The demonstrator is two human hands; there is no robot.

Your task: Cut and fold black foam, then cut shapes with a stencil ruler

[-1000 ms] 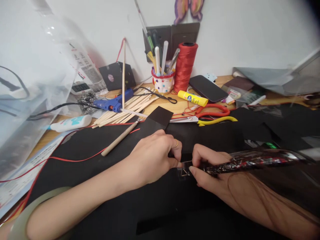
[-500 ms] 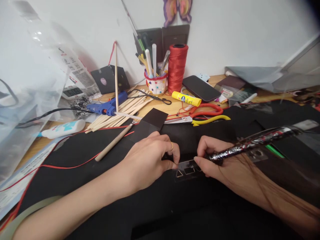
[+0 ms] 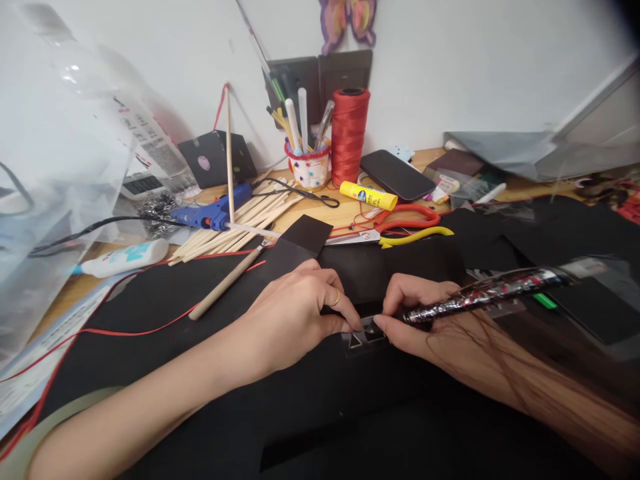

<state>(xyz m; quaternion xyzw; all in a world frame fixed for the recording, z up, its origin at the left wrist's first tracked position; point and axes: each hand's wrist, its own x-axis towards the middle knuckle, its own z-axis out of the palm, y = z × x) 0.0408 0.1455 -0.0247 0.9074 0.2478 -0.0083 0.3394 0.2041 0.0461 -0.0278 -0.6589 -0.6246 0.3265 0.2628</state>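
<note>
My left hand is closed at the centre, thumb and index fingertip together at the left end of a small clear strip with a triangle and a square outline. On the strip's right side rests my right hand, also closed, with a patterned dark pen held between thumb and palm, pointing up to the right. The pen's tip is hidden behind the fingers. Under both hands lies a black sheet.
Beyond the hands lie red-and-yellow scissors, a glue stick, a phone and a red thread spool. To the left are a wooden-handled tool, a blue glue gun, sticks and a white glue bottle.
My right hand has moved slightly left along the clear strip, closer to my left hand, and the pen has come with it. The view has shifted slightly.
</note>
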